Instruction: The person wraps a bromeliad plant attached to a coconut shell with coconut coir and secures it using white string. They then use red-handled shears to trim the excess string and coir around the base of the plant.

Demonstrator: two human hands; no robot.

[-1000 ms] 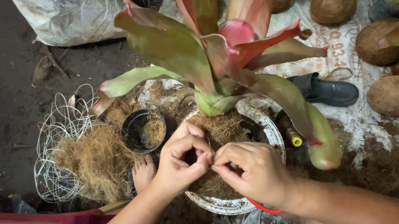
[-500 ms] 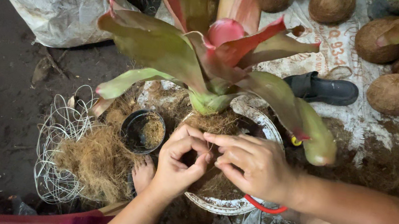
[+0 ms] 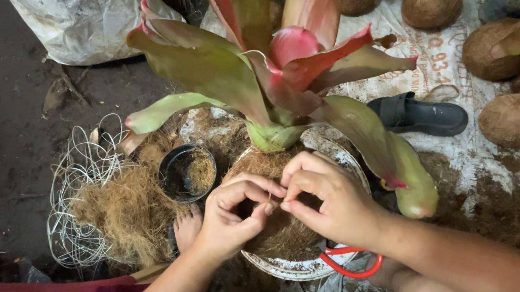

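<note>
Plant tilted slightly left since earlier, wire coil [image 3: 71,208] with coconut fibre [image 3: 122,211], small black pot [image 3: 187,171], left hand [image 3: 232,220] and right hand [image 3: 327,196] fingertips pinched together on thin wire, over fibre-wrapped root ball [image 3: 282,227] of red-green bromeliad [image 3: 276,80] in white bowl [image 3: 297,270], black shoe [image 3: 420,114]

A black sandal [image 3: 420,114] lies beside brown, perhaps coconut, husks [image 3: 514,121].

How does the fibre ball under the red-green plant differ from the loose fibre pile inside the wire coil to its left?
The fibre ball is packed round and firm, and sits in a white dish; the loose fibre pile lies spread and shaggy on the ground inside the wire coil. The ball carries the plant and both hands, the left hand and right hand, press on it; nothing touches the pile. Both are brown, stringy husk fibre.
</note>
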